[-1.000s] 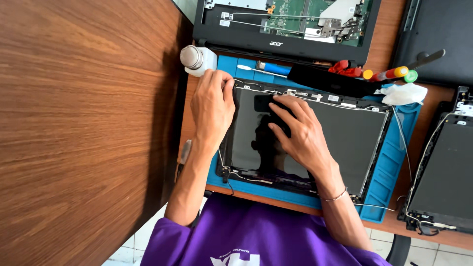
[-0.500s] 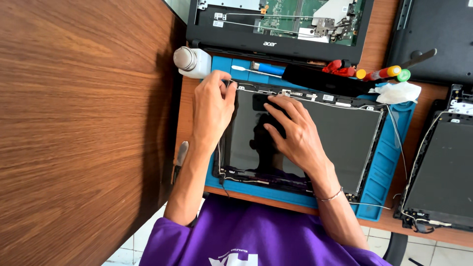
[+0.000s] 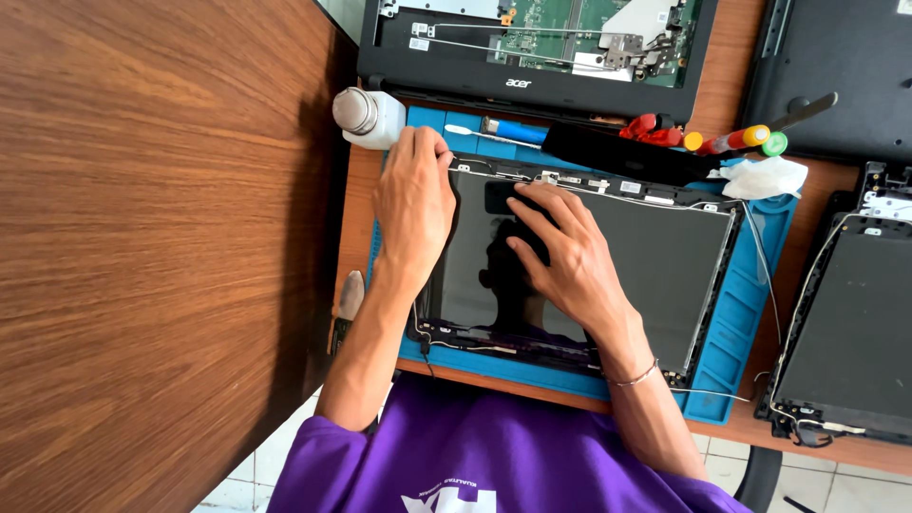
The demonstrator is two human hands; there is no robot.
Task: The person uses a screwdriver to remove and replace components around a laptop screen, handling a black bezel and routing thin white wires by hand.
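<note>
Laptop screen panel (image 3: 608, 275) lies flat, glass up, on the blue mat (image 3: 750, 313) at the middle of the tabletop (image 3: 366, 190). Right hand (image 3: 565, 261) rests on the glass, fingers spread flat, grip open and holding nothing. Left hand (image 3: 415, 204) sits at the panel's top-left corner, fingertips pinched at the frame edge; can't tell if anything is in the grip. White bottle (image 3: 370, 117) just beyond the left hand. Screwdrivers (image 3: 722, 141) and a white cloth (image 3: 765, 178) along the mat's far edge. Opened laptop base (image 3: 532, 47) behind them, another dark panel (image 3: 845, 342) to the right.
</note>
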